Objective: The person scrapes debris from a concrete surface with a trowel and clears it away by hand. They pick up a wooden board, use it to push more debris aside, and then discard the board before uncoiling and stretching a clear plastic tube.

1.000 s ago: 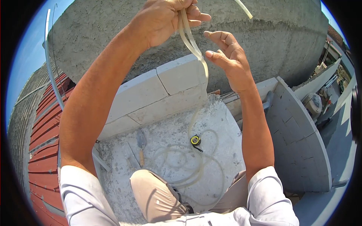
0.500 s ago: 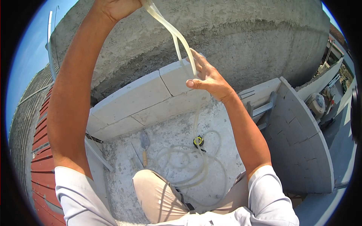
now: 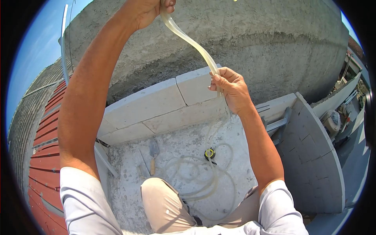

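A clear flexible hose (image 3: 192,42) runs between my two hands. At the top edge, my left hand (image 3: 147,11) is closed around its upper part and partly cut off by the frame. Lower and to the right, my right hand (image 3: 231,87) pinches the hose between thumb and fingers, in front of the white block wall (image 3: 145,100). From there the hose hangs down to loose coils on the rough floor (image 3: 129,188). A black and yellow tape measure (image 3: 210,153) lies among the coils.
A trowel (image 3: 154,150) and a flat metal blade (image 3: 142,164) lie on the floor, left of the coils. Behind the blocks rises a rough grey wall (image 3: 266,51). A curved block partition (image 3: 313,156) stands at right, red roofing (image 3: 45,156) at left.
My right hand has closed on the hose from an open pose. My left hand sits lower and further right in view. The whole scene has shifted slightly right and down.
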Action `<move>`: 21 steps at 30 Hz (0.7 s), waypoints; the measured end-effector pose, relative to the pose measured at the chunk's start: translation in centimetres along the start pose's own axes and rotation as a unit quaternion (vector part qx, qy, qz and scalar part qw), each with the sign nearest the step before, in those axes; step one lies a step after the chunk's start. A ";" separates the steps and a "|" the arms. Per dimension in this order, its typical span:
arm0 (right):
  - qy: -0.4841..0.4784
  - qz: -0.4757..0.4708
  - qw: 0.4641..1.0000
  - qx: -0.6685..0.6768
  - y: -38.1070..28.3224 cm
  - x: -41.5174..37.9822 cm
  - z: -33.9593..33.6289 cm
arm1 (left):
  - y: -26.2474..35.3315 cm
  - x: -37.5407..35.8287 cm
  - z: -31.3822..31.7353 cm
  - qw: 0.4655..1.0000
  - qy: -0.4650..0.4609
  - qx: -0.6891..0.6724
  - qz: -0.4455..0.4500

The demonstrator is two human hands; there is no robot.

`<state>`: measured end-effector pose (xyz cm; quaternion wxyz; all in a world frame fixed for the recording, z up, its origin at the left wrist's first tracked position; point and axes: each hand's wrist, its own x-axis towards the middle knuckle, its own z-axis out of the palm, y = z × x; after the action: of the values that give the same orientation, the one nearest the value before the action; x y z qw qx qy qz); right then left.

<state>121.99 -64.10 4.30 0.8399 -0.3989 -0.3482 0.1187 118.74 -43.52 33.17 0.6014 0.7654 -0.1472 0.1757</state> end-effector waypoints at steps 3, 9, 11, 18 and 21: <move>0.024 -0.048 0.994 -0.099 -0.1 0.0 -0.2 | -0.9 0.2 -0.2 0.999 0.029 0.029 0.030; 0.125 -0.172 0.904 -0.371 1.5 -0.1 0.0 | -3.3 1.8 -2.7 0.949 -0.072 -0.308 0.002; 0.127 -0.214 0.870 -0.427 2.0 -0.3 0.1 | -2.6 1.9 -3.2 0.911 -0.107 -0.388 -0.087; 0.133 -0.241 0.848 -0.454 4.0 -0.4 0.4 | -1.9 1.5 0.1 0.959 -0.014 -0.280 -0.027; 0.133 -0.194 0.875 -0.424 3.9 -0.4 0.5 | -2.2 1.7 0.6 0.964 -0.010 -0.265 -0.019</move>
<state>121.66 -61.48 1.35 0.6351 -0.6532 -0.3204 -0.2594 121.27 -43.61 31.90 0.7847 0.5826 -0.1799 0.1114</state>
